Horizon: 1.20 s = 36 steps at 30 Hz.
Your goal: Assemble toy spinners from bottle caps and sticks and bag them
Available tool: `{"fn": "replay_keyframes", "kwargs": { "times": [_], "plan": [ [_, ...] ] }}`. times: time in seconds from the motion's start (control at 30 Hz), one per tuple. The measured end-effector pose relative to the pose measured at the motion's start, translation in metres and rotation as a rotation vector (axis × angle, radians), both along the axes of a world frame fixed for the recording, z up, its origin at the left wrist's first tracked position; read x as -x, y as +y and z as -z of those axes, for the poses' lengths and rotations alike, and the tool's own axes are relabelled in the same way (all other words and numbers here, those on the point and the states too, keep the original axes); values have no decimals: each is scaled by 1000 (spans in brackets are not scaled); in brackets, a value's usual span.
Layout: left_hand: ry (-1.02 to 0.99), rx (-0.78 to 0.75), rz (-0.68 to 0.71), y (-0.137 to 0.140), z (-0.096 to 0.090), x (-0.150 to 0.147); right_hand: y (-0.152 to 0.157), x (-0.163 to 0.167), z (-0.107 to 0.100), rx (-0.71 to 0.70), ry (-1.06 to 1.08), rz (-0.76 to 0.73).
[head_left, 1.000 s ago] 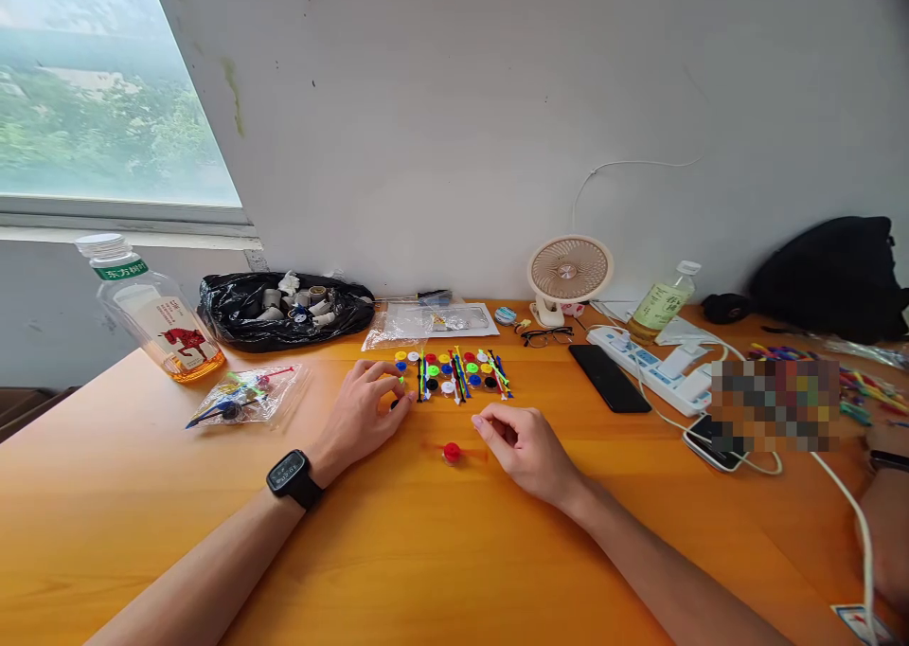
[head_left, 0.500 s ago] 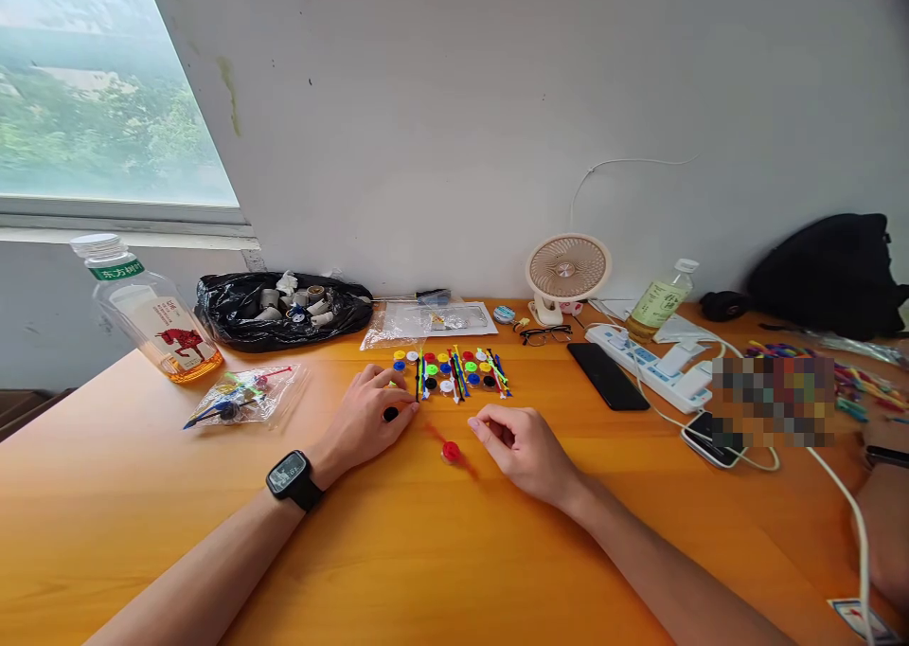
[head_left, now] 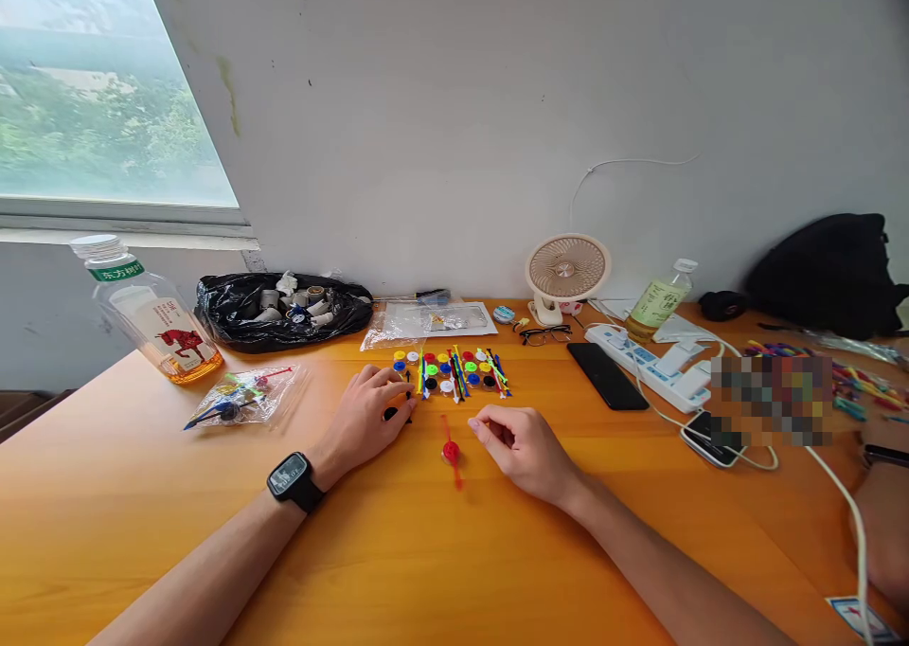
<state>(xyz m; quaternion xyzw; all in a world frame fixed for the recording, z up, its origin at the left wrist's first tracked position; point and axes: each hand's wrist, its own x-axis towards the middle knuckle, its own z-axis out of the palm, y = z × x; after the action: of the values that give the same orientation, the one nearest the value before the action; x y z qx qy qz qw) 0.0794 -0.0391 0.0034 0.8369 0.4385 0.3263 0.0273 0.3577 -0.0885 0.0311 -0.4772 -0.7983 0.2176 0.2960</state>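
My left hand [head_left: 370, 414], wearing a black watch, has its fingers bent together over a black arrow pointer [head_left: 409, 383]. Beneath those fingers a black round base [head_left: 390, 414] shows in part. To the right, a red arrow spinner [head_left: 451, 452] stands alone on the table, its arrow smeared by motion. My right hand [head_left: 522, 445] rests beside the spinner without touching it, fingers curled and thumb tip against them, with nothing visible in the grip. Beyond both hands lie rows of coloured round bases [head_left: 445, 367] and several coloured arrows [head_left: 460, 375].
A bagged set of spinner parts [head_left: 238, 398] and a large bottle [head_left: 152, 314] are at left. Behind are a black plastic bag [head_left: 347, 296], a small fan [head_left: 568, 267] and eyeglasses [head_left: 545, 334]. A phone [head_left: 607, 376], a power strip [head_left: 657, 369] and another person's arm [head_left: 884, 523] are at right.
The red arrow has turned from slanted to nearly upright in view. My left fingers have drawn the black arrow slightly left, towards the black base. My right hand is nearly still.
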Motion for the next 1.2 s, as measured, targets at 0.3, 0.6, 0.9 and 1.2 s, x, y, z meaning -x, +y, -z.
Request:
{"fn": "replay_keyframes", "kwargs": {
  "times": [0.3, 0.6, 0.9, 1.2],
  "plan": [
    [38, 95, -80, -5, -6, -2, -1, -1, 0, -12, -20, -30],
    [64, 179, -132, -4, -2, 0, -1, -1, 0, -108, 28, -91],
    [68, 238, -96, -5, -1, 0, 1, -1, 3, -144, 13, -130],
    [24, 256, -18, -4, 0, -1, 1, -2, 5, -154, -7, -160]
  ]
}}
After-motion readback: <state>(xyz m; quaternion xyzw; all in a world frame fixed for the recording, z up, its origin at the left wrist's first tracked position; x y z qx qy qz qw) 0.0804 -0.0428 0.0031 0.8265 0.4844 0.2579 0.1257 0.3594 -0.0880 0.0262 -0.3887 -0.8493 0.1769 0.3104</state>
